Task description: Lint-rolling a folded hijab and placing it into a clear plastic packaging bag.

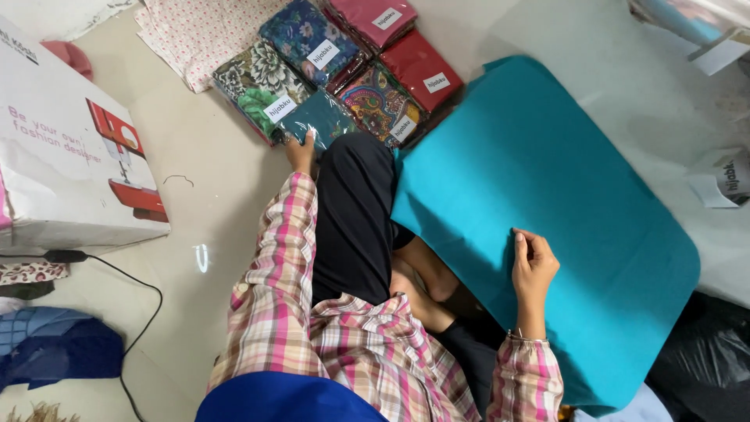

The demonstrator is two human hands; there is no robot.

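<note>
Two hands work well apart in the head view, the only one there is. The left hand (301, 152) stretches forward, its fingers curled onto the edge of a dark teal wrapped packet (322, 117), the nearest of a cluster of wrapped fabric packets (344, 74) lying on the floor (203, 180). Whether it grips or only touches the packet, I cannot tell. The right hand (533, 266) rests on a large teal cloth (547, 180) spread across the lap and floor, fingers bent together, seemingly pinching a small fold. As I judge it, several pieces are already folded, wrapped and labelled, while the teal cloth lies open and unfolded. A white cardboard box (70, 141) stands to the left.
</note>
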